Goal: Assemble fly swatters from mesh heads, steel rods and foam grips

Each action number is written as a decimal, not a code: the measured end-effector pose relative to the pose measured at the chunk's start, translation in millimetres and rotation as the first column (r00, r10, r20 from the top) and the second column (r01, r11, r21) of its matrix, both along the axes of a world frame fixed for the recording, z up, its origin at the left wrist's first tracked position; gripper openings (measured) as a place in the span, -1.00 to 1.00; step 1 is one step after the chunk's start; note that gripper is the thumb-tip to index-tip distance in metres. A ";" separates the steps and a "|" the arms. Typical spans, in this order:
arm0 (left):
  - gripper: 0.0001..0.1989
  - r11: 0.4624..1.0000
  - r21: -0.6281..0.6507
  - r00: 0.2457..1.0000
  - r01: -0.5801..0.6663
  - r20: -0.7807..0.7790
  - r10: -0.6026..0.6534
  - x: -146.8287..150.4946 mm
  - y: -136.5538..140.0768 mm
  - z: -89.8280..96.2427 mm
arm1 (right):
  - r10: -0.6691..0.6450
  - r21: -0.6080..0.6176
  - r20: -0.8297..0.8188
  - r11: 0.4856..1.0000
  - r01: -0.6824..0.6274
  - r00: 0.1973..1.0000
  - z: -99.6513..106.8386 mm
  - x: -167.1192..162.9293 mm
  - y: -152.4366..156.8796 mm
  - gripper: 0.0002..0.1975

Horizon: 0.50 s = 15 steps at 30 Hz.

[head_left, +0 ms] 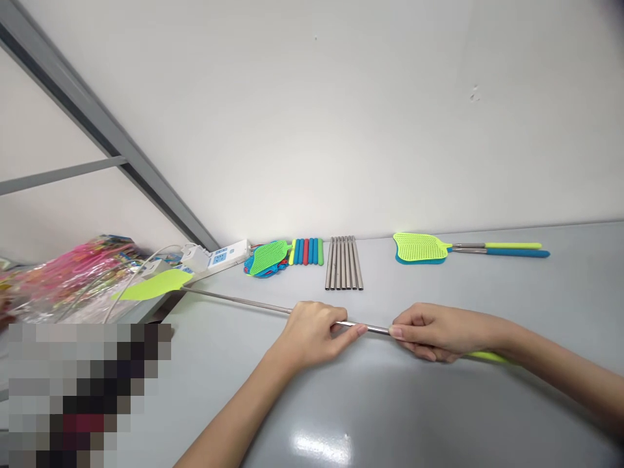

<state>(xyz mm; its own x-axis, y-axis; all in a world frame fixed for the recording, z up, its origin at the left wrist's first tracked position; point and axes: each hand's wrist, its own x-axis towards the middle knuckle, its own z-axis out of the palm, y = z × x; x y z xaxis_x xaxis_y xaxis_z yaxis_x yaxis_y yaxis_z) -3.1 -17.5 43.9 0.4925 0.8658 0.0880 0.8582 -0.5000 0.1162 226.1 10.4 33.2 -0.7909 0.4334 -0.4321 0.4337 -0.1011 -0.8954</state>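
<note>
A telescopic fly swatter (244, 301) with a yellow-green head and a metal rod lies slantwise across the front of the table, its rod drawn out long. My left hand (316, 331) is closed around the rod near its middle. Farther right, my right hand (439, 331) grips the swatter where the rod meets the yellow-green handle, and the handle's end shows past the wrist. Behind my hands lie several metal rods (344, 263) side by side. Left of them are several coloured handle grips (306, 251) and a pile of swatter heads (268, 258).
Two whole fly swatters (422, 248), one yellow-green and one blue, lie at the back right by the wall. A white power strip (229, 252) with plugs and cables sits at the left. Plastic-wrapped colourful goods (68, 279) are heaped beyond it. A blurred-out area covers the lower left.
</note>
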 end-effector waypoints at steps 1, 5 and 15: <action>-0.50 1.000 0.000 1.000 -0.002 0.001 0.002 0.0 -0.2 0.5 | 0.002 0.009 0.004 1.000 -0.002 1.000 0.8 0.0 -0.3 -0.56; -0.51 1.000 0.017 1.000 -0.004 0.007 0.004 0.5 -1.7 1.9 | 0.013 0.043 0.008 0.999 -0.014 1.000 4.5 0.4 -0.2 -0.56; -0.53 0.998 0.060 1.000 -0.005 -0.004 0.005 -1.0 -0.7 1.9 | -0.005 0.098 0.009 0.995 0.005 1.000 13.7 0.1 -1.9 -0.59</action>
<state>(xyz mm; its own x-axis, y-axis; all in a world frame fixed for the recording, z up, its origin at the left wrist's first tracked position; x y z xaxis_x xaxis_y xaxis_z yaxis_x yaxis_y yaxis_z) -4.1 -18.1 45.8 0.4888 0.8614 0.1379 0.8610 -0.5018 0.0828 226.3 8.4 46.9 -0.7846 0.4778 -0.3950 0.4420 -0.0155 -0.8969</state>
